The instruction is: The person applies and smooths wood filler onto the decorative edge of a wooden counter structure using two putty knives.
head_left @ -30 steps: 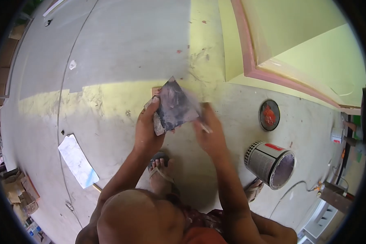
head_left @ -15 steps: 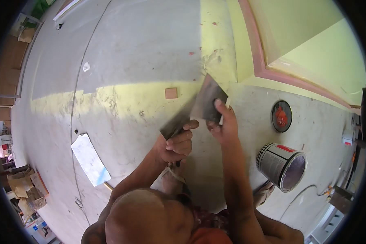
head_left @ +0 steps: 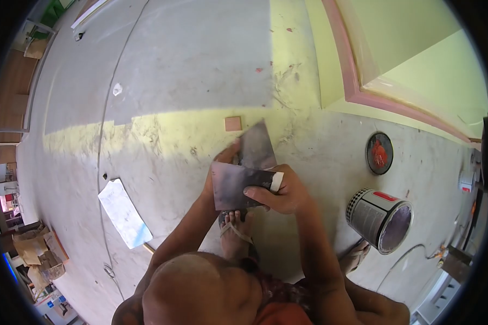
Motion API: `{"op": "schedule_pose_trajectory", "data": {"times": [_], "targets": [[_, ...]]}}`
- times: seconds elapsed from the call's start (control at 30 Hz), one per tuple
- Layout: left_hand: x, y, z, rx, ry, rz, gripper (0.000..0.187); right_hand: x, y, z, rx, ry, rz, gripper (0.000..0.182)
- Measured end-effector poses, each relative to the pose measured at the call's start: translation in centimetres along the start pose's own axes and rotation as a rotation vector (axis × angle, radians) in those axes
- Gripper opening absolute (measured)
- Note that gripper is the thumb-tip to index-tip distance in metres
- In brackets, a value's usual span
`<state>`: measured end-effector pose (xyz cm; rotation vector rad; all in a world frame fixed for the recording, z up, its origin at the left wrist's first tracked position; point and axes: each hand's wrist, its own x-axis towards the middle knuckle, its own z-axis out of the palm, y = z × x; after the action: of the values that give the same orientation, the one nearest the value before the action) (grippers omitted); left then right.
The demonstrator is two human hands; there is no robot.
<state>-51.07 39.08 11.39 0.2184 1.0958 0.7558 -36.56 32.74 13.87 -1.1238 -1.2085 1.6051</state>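
My right hand (head_left: 282, 192) pinches a flat dark spreader (head_left: 233, 187) with a pale edge strip, thumb on top. Behind and above it, a second grey spreader (head_left: 257, 146) is in my left hand (head_left: 226, 157), whose fingers are partly hidden by the front spreader. The two blades overlap. Just beyond them, a small pinkish square block (head_left: 233, 124) lies on the floor.
On the right stand an open paint can (head_left: 374, 216), tilted in view, and a round dark lid (head_left: 379, 153) with red paste. A white sheet (head_left: 124, 214) and a cable (head_left: 99, 162) lie left. A pink-edged yellow panel (head_left: 358, 95) rises at upper right.
My right hand has come down and left, its spreader turned sideways across the other one. My left hand has moved up, and its spreader now points more upward.
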Motion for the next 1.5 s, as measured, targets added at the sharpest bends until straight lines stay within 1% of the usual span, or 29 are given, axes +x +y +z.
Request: {"op": "schedule_pose_trajectory", "data": {"times": [0.03, 0.07, 0.1, 0.13, 0.17, 0.2, 0.33, 0.37, 0.4, 0.5, 0.63, 0.7, 0.73, 0.8, 0.87, 0.9, 0.93, 1.0, 1.03, 1.07, 1.13, 1.17, 1.23, 1.27, 1.33, 1.37, 1.4, 1.47, 1.5], "targets": [[0.8, 0.1, -1.5, 0.405, -0.098, 0.400, 0.034, -0.3, 1.0, 0.4, 0.196, 0.123, 0.007, 0.016], [1.5, -0.3, -2.5, 0.403, -0.097, 0.407, 0.034, -0.5, 1.9, 0.7, 0.391, 0.242, 0.014, 0.014], [0.4, 0.9, -1.5, 0.211, -0.082, 0.397, 0.035, -0.7, 2.5, 0.3, 0.462, 0.437, -0.023, 0.013], [-0.2, 1.6, -1.1, 0.017, -0.063, 0.387, 0.036, -0.5, 2.3, 0.1, 0.463, 0.424, -0.020, 0.013], [-0.3, 2.0, -1.6, 0.076, -0.156, 0.435, 0.035, -0.3, 2.0, 0.0, 0.537, 0.540, -0.041, 0.016], [-0.5, 2.2, -1.6, 0.076, -0.145, 0.438, 0.035, 0.0, 1.8, 0.1, 0.612, 0.660, -0.059, 0.019], [-0.1, 1.2, -1.5, 0.200, -0.115, 0.619, 0.033, 0.7, 1.4, 0.8, 0.528, 0.659, 0.013, 0.022], [0.0, 0.7, -1.7, 0.244, -0.114, 0.684, 0.034, 1.0, 1.3, 1.1, 0.525, 0.731, 0.041, 0.025], [-0.2, 0.6, -1.6, 0.245, -0.119, 0.675, 0.034, 1.1, 1.1, 1.3, 0.524, 0.742, 0.043, 0.025], [-1.5, 1.4, -1.2, 0.569, -0.276, 0.574, 0.029, 0.9, -0.1, 1.1, 0.491, 0.804, 0.026, 0.027], [-1.6, 2.5, -2.0, 0.803, -0.331, 0.620, 0.026, 0.8, -0.9, 0.4, 0.428, 0.816, 0.027, 0.026], [-1.5, 3.6, -2.2, 1.041, -0.421, 0.522, 0.027, 0.9, -1.1, -0.1, 0.434, 0.825, 0.020, 0.026], [-1.3, 4.1, -2.3, 1.040, -0.421, 0.522, 0.027, 0.8, -1.3, -0.5, 0.420, 0.891, 0.027, 0.026], [-1.0, 4.6, -2.6, 1.411, -0.538, 0.350, 0.029, 0.9, -1.6, -1.5, 0.405, 0.957, 0.038, 0.026], [-1.3, 3.9, -2.4, 1.443, -0.592, 0.439, 0.031, 0.7, -2.0, -2.8, 0.296, 1.111, -0.046, 0.025], [-1.5, 3.5, -2.2, 1.474, -0.645, 0.531, 0.033, 0.0, -2.4, -3.4, 0.216, 1.070, -0.096, 0.025], [-1.6, 2.9, -1.9, 1.474, -0.644, 0.530, 0.033, -0.3, -1.8, -3.1, 0.216, 1.069, -0.095, 0.025], [-1.5, 1.9, -1.1, 0.331, -0.184, 0.170, 0.032, -0.7, 0.0, -2.2, 0.091, 1.171, -0.574, 0.025], [-1.2, 1.9, -1.0, 0.157, -0.282, 0.195, 0.032, -0.4, 0.3, -1.7, 0.070, 1.052, -0.807, 0.024], [-1.2, 1.9, -0.8, 0.158, -0.278, 0.200, 0.032, -0.4, 0.8, -1.8, 0.075, 1.048, -0.808, 0.024], [-1.3, 1.6, -0.2, 0.028, -0.177, 0.176, 0.028, -0.6, 2.2, -2.4, -0.873, 0.469, -0.463, 0.024], [-1.2, 1.5, 0.0, -0.037, -0.132, 0.162, 0.027, -0.7, 2.7, -2.4, -0.874, 0.468, -0.465, 0.024], [-1.4, 1.7, -0.6, 0.007, -0.164, 0.187, 0.026, -1.0, 3.5, -2.4, -0.925, 0.369, 0.023, 0.022], [-1.2, 1.9, -0.8, 0.050, -0.197, 0.219, 0.025, -0.9, 3.4, -2.9, -0.926, 0.367, 0.018, 0.022], [-1.0, 1.5, -1.8, 0.034, -0.156, 0.223, 0.027, -1.6, 3.3, -3.5, -0.319, 0.592, 0.331, 0.024], [-0.7, 1.5, -1.9, 0.027, -0.146, 0.231, 0.029, -1.3, 3.7, -3.4, -0.018, 0.738, 0.159, 0.028], [-0.5, 1.6, -1.7, 0.034, -0.162, 0.233, 0.029, -0.7, 3.3, -3.2, -0.018, 0.752, 0.147, 0.028], [-0.7, 0.8, -1.3, 0.202, -0.075, 0.566, 0.032, -0.2, 2.1, -2.6, 0.674, 0.981, -0.146, 0.021], [-0.1, 0.6, -2.0, 0.277, -0.043, 0.615, 0.032, -0.9, 2.7, -2.7, 0.803, 0.940, -0.077, 0.019]]}}
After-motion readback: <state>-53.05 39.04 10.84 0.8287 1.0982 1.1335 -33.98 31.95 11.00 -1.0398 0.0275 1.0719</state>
